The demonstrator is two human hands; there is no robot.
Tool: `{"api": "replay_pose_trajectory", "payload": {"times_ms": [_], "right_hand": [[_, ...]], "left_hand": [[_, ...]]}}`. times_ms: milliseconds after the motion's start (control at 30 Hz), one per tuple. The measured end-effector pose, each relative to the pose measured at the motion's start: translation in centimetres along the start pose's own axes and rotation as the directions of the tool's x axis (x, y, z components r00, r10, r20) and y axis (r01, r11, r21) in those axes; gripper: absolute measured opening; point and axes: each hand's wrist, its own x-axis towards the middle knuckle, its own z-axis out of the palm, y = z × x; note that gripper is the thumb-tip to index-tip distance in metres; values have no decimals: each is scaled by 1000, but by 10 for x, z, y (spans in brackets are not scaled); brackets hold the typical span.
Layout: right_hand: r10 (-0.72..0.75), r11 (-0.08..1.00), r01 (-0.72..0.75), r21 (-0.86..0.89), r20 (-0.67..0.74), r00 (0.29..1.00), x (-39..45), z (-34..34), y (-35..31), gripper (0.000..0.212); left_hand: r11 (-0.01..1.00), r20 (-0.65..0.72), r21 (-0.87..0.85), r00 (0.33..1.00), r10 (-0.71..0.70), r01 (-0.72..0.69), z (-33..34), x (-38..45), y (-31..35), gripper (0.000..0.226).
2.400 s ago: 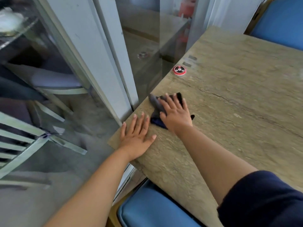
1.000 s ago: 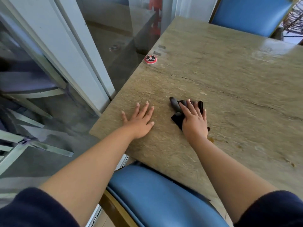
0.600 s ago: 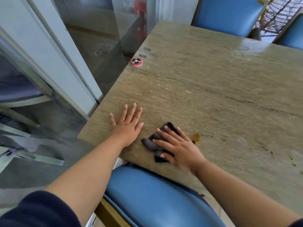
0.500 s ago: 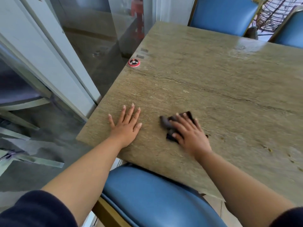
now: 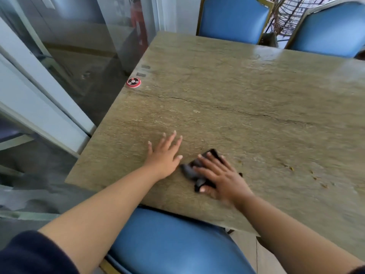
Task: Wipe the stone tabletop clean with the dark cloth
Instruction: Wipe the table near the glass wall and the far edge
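My right hand (image 5: 221,178) lies palm-down on the dark cloth (image 5: 194,171), fingers spread and flattened over it, pressing it against the stone tabletop (image 5: 237,99); it is not clenched around the fabric but pins it from above. The cloth is bunched, with a grey fold showing past my fingertips on the left and a black corner showing beyond them on the far side. The hand's outline is slightly blurred.

My left hand (image 5: 164,155) rests flat on the bare stone just beside the cloth, to its left, fingers splayed and holding nothing. Thumb tip and cloth edge are close; I cannot tell whether they touch.

Both hands sit near the tabletop's near edge. Directly below that edge, between my forearms, is the blue padded seat (image 5: 167,244) of a chair.

To the right of my right hand, several small brownish specks and stains (image 5: 292,169) lie scattered on the stone. A long dark crack (image 5: 227,108) crosses the slab beyond both hands, running left to right.

Well beyond my left hand, at the tabletop's left edge, sits a round red call button (image 5: 134,82) with a dark face and white markings. Two small grey rectangular marks (image 5: 143,70) lie just past it.

Across the table from me stand two blue-backed chairs (image 5: 233,18) with gold-coloured frames. A glass partition (image 5: 83,56) with pale framing runs along my left side.

Dark sleeve (image 5: 29,254) covers my left upper arm.
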Motion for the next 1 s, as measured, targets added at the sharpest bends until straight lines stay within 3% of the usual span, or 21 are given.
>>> {"api": "replay_pose_trajectory", "payload": {"times_ms": [67, 133, 267, 300, 367, 500, 567, 600, 667, 733, 800, 900, 1000], "right_hand": [[250, 967, -247, 54, -35, 968, 3, -9, 29, 67], [456, 887, -449, 105, -53, 888, 5, -16, 54, 65], [683, 723, -666, 182, -46, 729, 19, -18, 51, 60], [685, 721, -667, 187, -49, 727, 20, -16, 39, 60], [598, 796, -581, 171, -72, 798, 12, -10, 10, 61], [210, 974, -203, 102, -67, 975, -37, 1, -10, 59], [23, 999, -22, 41, -38, 999, -55, 0, 13, 57], [24, 999, -24, 25, -37, 999, -59, -1, 27, 56], [236, 970, -230, 84, -71, 969, -56, -8, 50, 57], [509, 854, -493, 169, -71, 858, -40, -14, 57, 59], [622, 774, -605, 184, -48, 781, -22, -17, 48, 64], [500, 854, -494, 165, 3, 866, -15, -16, 9, 58], [232, 970, -230, 79, -26, 972, -48, -2, -24, 48]], "left_hand": [[1000, 51, 26, 999, -11, 9, 11, 5, 19, 64], [996, 45, 69, 997, -60, 57, 24, 6, 28, 64], [992, -34, 99, 997, -71, 74, 32, 6, 28, 64], [993, -50, 96, 996, -69, 74, 34, 5, 27, 64], [992, -99, 106, 993, -64, 74, 37, 5, 26, 64], [991, -142, 113, 988, -59, 75, 38, 6, 26, 65], [992, -135, 105, 989, -58, 72, 38, 6, 26, 65], [992, -133, 102, 989, -55, 69, 39, 7, 26, 66], [993, -132, 99, 990, -52, 66, 40, 7, 25, 66], [993, -134, 103, 990, -50, 64, 40, 7, 25, 66], [992, -135, 107, 990, -51, 66, 40, 6, 25, 65], [991, -142, 113, 989, -50, 66, 39, 5, 26, 65], [991, -155, 117, 987, -52, 70, 40, 5, 28, 65]]}}
